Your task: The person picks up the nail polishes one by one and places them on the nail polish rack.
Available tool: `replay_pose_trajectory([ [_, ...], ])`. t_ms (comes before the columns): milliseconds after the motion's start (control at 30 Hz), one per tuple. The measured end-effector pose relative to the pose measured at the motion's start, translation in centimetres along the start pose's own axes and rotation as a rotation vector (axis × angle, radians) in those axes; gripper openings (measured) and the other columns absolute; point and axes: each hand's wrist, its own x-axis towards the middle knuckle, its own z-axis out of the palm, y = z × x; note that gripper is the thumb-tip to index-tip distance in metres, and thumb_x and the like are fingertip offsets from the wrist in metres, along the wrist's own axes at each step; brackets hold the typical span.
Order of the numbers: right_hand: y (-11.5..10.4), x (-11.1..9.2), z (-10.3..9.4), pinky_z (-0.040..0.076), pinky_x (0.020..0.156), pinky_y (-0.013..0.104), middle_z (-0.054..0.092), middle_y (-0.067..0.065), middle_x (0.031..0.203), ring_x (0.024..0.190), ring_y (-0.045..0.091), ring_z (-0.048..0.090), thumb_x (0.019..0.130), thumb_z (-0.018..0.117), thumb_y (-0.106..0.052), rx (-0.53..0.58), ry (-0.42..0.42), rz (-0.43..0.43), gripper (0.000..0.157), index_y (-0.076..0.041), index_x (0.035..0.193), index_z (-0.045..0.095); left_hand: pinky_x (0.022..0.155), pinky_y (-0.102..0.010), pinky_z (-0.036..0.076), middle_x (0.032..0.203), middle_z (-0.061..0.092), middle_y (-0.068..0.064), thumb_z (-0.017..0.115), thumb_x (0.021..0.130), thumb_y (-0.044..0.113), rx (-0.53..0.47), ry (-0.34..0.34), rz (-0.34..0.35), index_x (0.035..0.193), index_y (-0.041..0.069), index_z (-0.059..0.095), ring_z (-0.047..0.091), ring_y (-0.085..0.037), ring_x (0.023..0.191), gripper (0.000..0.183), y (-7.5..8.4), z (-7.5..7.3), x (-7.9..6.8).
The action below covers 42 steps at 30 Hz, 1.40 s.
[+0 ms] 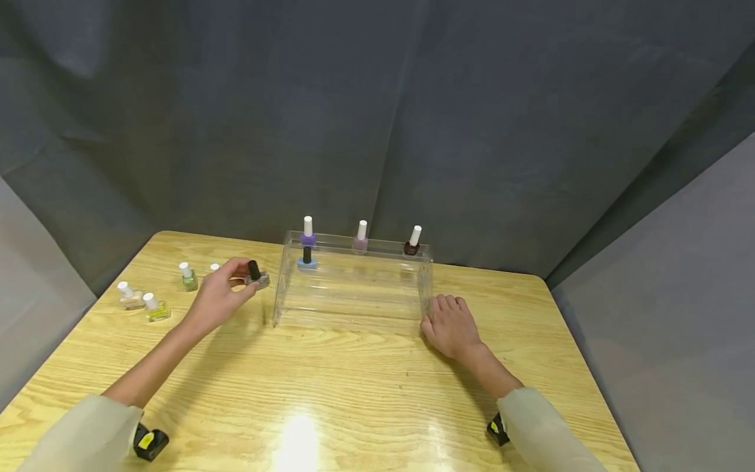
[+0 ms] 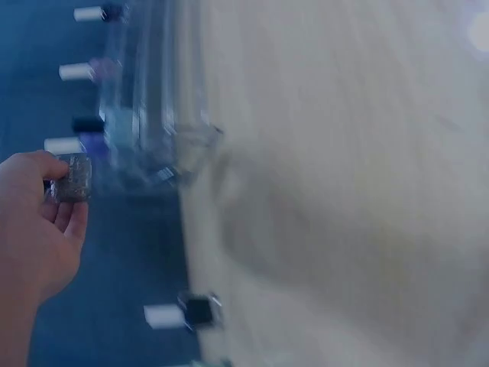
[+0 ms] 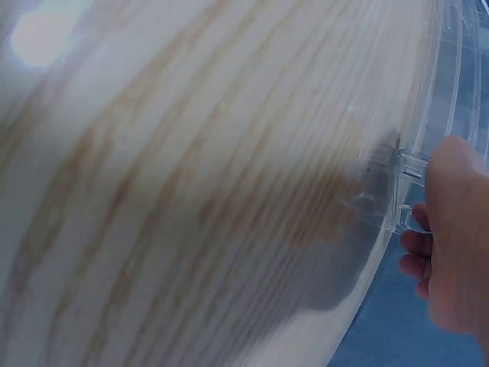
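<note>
My left hand [image 1: 217, 298] pinches a nail polish bottle [image 1: 263, 280] with a black cap and a grey, glittery body. It is held above the table, just left of a clear stepped display rack [image 1: 354, 308]. At the rack's right end, my right hand [image 1: 453, 328] grips the side panel, thumb on the inner side and fingers outside in the right wrist view. Along the rack's top tier stand a purple bottle [image 1: 308, 240], a mauve bottle [image 1: 360, 244] and a dark red bottle [image 1: 411, 249], all white-capped. One tier lower, a light blue bottle [image 1: 307, 264] has a black cap.
On the table's left side stand white-capped bottles: green [image 1: 190, 282], beige [image 1: 131, 300] and yellow [image 1: 158, 312]. Another white cap [image 1: 215, 267] shows behind my left hand, its bottle mostly hidden. A dark curtain [image 1: 354, 118] hangs behind the wooden table [image 1: 354, 380].
</note>
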Motion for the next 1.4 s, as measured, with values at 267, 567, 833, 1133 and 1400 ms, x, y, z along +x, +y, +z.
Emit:
replay_pose_trajectory([
  [267, 0.3, -0.2, 0.1, 0.035, 0.090, 0.052, 0.042, 0.009, 0.083, 0.086, 0.035, 0.047, 0.101, 0.042, -0.029, -0.010, 0.007, -0.006, 0.027, -0.009, 0.082, 0.040, 0.094, -0.046, 0.050, 0.116, 0.064, -0.022, 0.068, 0.092, 0.001, -0.042, -0.163, 0.055, 0.130, -0.008, 0.053, 0.063, -0.038, 0.108, 0.042, 4.1, 3.8, 3.4],
  [567, 0.0, -0.4, 0.6, 0.036, 0.093, 0.053, 0.046, 0.012, 0.087, 0.090, 0.036, 0.049, 0.100, 0.046, -0.028, -0.008, 0.004, 0.007, 0.027, -0.006, 0.086, 0.044, 0.095, -0.041, 0.050, 0.120, 0.064, -0.022, 0.067, 0.093, -0.001, -0.088, -0.204, 0.092, 0.130, -0.008, 0.054, 0.063, -0.037, 0.111, 0.040, 5.1, 8.6, 5.7],
  [833, -0.1, -0.4, 0.4, 0.036, 0.093, 0.052, 0.045, 0.012, 0.086, 0.090, 0.036, 0.050, 0.100, 0.045, -0.028, -0.030, 0.016, 0.012, 0.027, -0.007, 0.084, 0.042, 0.096, -0.040, 0.050, 0.119, 0.065, -0.020, 0.065, 0.094, -0.001, -0.118, -0.172, 0.099, 0.125, -0.005, 0.057, 0.063, -0.035, 0.112, 0.032, 5.4, 11.1, 7.9],
  [1133, -0.2, -0.3, 0.3, 0.036, 0.090, 0.051, 0.043, 0.010, 0.082, 0.087, 0.036, 0.049, 0.100, 0.045, -0.027, -0.011, 0.030, 0.004, 0.027, -0.008, 0.082, 0.038, 0.097, -0.040, 0.049, 0.125, 0.063, -0.022, 0.064, 0.094, -0.002, -0.082, -0.187, 0.042, 0.129, -0.004, 0.056, 0.060, -0.036, 0.117, 0.036, 5.3, 13.1, 9.9],
  [1400, -0.4, -0.2, 0.0, 0.036, 0.089, 0.052, 0.044, 0.010, 0.082, 0.087, 0.036, 0.050, 0.099, 0.049, -0.025, -0.005, 0.049, 0.006, 0.027, -0.008, 0.081, 0.037, 0.091, -0.041, 0.053, 0.125, 0.063, -0.023, 0.067, 0.094, 0.001, -0.012, -0.215, 0.006, 0.127, 0.001, 0.058, 0.063, -0.037, 0.113, 0.034, 5.1, 13.8, 10.4],
])
